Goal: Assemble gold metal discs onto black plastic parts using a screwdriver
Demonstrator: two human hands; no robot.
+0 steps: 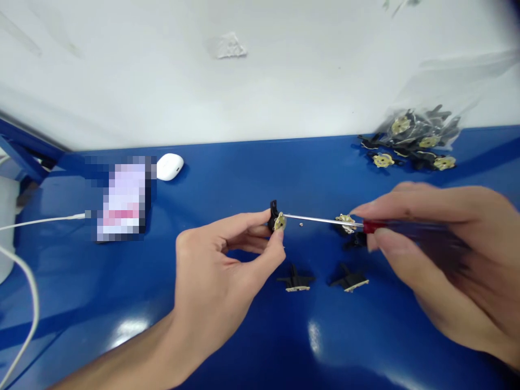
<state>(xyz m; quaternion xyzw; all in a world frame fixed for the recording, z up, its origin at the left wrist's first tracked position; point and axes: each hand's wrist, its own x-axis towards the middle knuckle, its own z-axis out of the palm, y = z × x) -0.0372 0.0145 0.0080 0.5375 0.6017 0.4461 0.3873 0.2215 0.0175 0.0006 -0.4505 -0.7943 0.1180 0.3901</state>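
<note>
Between the thumb and fingers of my left hand is a small black plastic part with a round yellowish disc on its face. My right hand grips a screwdriver by its red handle. The thin metal shaft runs leftward, and its tip meets the upper edge of the disc. A tiny screw-like piece lies on the table just right of the held part. Below the shaft rest two similar black parts, one nearer the left and another. A further disc-faced part sits partly behind the shaft.
Several more black parts lie at the back right, some inside a clear plastic bag. A phone with a white cable and a white earbud case are at the left. A white wall bounds the blue table.
</note>
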